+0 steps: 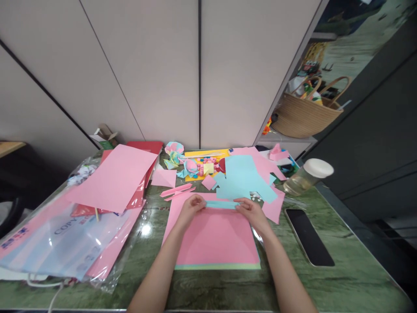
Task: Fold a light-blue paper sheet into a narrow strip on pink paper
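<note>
A narrow folded strip of light blue paper (pixel 222 204) stretches between my two hands, just over the far part of a stack of pink paper (pixel 215 239). My left hand (pixel 192 207) pinches the strip's left end between thumb and fingers. At the other end, my right hand (pixel 250 209) grips it with its fingertips. Beyond the strip lies a larger light blue sheet (pixel 243 178). Folded pink strips (pixel 176 190) rest left of the stack's far edge. Pale green and blue edges show under the pink stack.
Left: pink sheet (pixel 119 178) over plastic paper packaging (pixel 65 243). Back: crumpled paper pieces (pixel 176 158) and a yellow sheet (pixel 202 153) with pink bits. Right: black phone (pixel 309 237), white-lidded clear container (pixel 301 180). A woven basket (pixel 306 115) stands on a shelf.
</note>
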The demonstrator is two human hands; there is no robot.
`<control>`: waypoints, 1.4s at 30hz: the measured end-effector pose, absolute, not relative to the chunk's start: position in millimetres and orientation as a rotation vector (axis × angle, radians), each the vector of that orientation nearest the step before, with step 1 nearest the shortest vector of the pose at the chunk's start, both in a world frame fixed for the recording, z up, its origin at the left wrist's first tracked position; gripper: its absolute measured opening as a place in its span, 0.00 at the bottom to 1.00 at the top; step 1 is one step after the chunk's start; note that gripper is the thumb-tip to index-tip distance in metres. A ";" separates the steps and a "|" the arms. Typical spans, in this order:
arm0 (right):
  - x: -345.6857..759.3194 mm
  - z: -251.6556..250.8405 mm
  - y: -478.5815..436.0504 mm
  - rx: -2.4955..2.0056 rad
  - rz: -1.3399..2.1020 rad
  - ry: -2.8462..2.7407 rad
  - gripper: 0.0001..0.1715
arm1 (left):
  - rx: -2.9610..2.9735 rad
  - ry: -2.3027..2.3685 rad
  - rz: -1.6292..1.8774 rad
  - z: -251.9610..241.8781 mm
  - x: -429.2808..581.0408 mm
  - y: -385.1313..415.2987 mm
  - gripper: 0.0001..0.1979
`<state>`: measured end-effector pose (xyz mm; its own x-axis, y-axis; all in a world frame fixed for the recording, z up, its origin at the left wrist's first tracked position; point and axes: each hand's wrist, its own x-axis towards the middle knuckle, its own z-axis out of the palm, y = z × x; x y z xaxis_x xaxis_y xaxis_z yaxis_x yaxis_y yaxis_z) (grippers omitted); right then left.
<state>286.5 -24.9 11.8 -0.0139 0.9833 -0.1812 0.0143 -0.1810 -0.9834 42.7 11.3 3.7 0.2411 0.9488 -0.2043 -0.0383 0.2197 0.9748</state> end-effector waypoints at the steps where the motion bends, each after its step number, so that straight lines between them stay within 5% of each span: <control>1: 287.3 10.5 -24.6 -1.347 1.346 -1.131 0.22 | 1.132 1.074 0.902 6.0 42.4 10.8 0.10; 18: 294.2 15.6 -25.6 -1.181 1.492 -1.031 0.17 | 1.079 0.944 0.906 19.3 37.0 7.8 0.13; 30: 275.1 5.6 -22.1 -1.179 1.193 -0.917 0.07 | 1.036 0.986 0.931 -3.5 48.4 9.6 0.13; 42: 272.7 9.2 -27.2 -1.342 1.076 -1.125 0.14 | 1.161 1.069 0.913 6.1 41.4 11.0 0.14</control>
